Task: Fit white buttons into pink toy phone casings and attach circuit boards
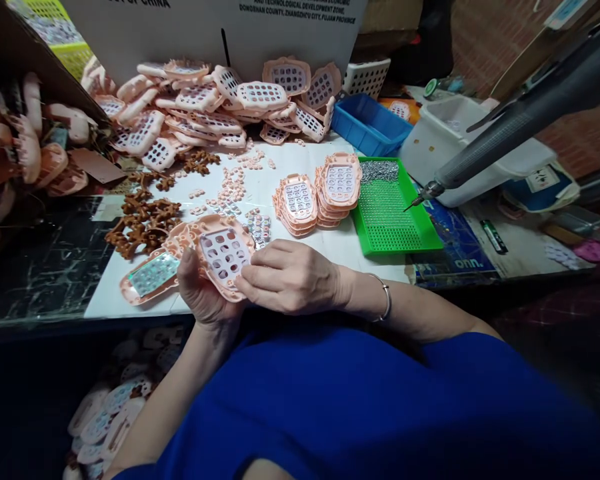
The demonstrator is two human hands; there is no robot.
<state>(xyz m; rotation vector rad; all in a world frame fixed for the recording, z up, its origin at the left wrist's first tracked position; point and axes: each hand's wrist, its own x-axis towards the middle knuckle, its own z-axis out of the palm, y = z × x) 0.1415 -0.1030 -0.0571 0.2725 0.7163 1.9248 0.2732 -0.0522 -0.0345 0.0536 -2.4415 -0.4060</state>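
A peach plastic shell point(226, 257) with a white panel full of square holes is held up near the table's front edge. My left hand point(205, 293) grips its left side, thumb up. My right hand point(293, 277) has its fingers closed on the shell's right edge; whether a small part is between them is hidden. Left of my hands lies another peach shell point(153, 275) with a greenish board in it. Just behind the right hand are small button pieces point(259, 227). Small peach pieces point(230, 187) are scattered farther back.
Brown parts point(147, 217) lie at the left, with a heap of shells point(200, 100) behind. Two shell stacks point(300, 200) point(340, 183) stand beside a green tray point(397, 230) of screws. An electric screwdriver point(460, 160) hangs over it. A blue bin point(370, 127) is farther back.
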